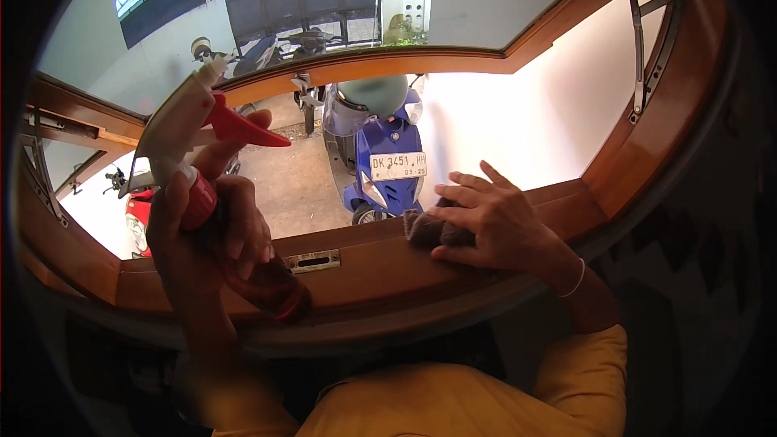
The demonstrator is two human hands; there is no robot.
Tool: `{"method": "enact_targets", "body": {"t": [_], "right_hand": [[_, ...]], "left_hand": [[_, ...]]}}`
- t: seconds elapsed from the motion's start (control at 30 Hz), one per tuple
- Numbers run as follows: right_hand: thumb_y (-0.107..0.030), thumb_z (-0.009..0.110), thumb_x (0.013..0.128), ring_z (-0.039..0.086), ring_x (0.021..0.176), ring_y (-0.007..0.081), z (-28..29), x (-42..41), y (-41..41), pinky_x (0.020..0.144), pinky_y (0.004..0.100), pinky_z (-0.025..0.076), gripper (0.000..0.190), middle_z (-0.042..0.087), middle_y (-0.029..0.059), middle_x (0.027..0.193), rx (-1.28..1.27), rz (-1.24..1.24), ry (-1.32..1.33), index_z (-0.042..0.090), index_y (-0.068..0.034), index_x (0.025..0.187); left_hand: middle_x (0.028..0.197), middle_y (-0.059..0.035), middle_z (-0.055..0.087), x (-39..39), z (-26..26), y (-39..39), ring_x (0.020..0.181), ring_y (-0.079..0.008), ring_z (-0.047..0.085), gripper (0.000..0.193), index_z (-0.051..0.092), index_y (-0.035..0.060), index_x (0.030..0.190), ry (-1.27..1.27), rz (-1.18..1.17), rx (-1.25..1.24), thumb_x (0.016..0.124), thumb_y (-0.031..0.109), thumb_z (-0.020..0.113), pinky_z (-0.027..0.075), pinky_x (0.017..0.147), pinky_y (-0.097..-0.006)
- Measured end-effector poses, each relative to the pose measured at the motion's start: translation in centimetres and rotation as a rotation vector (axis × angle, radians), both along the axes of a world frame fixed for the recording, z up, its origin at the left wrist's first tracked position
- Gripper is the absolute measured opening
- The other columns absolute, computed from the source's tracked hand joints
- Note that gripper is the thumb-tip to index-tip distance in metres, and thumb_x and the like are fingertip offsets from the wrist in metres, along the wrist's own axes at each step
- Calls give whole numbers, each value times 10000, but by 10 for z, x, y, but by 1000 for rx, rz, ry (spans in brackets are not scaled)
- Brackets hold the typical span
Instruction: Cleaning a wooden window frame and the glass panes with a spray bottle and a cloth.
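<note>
My left hand (200, 218) grips a spray bottle (270, 291) by its neck, on the left of the view. The bottle is tilted, with a white spray head, a red trigger (243, 124) and reddish liquid in its lower part. One finger lies close behind the trigger; whether it presses cannot be told. Under my right hand (491, 218) is a bunched dark cloth (422, 229), held against the wooden window sill (376, 261). The fingers spread over the cloth, and part of it is hidden beneath the palm.
A metal latch plate (314, 261) is set into the sill between my hands. The wood-framed window sash (364, 64) stands swung outward, with a metal stay (637, 54) at the right. Outside are a blue scooter (388, 139), a helmet (373, 97) and a red motorbike (138, 218).
</note>
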State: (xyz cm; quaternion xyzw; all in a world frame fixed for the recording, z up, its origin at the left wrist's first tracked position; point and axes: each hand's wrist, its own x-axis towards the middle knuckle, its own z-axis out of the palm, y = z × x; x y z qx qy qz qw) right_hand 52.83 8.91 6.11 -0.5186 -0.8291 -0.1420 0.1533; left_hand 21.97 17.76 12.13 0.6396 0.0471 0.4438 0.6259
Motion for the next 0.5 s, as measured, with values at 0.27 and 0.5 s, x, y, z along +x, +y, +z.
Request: {"method": "enact_targets", "body": {"t": [0.27, 0.5], "right_hand": [[-605, 601, 762, 505, 1184, 351, 0, 132, -56, 1020, 482, 362, 587, 594, 149, 1192, -112, -177, 128, 683, -116, 1078], [-564, 483, 853, 533, 1154, 360, 9, 61, -34, 941, 434, 444, 605, 593, 200, 1178, -335, 38, 473, 675, -32, 1070]], "left_hand": [[485, -75, 459, -24, 2, 0, 332, -178, 470, 832, 205, -131, 1380, -60, -14, -20, 915, 536, 381, 498, 462, -322], [475, -67, 448, -81, 12, -28, 314, -172, 436, 862, 202, -131, 1380, -105, 133, 23, 902, 563, 379, 485, 449, -323]]}}
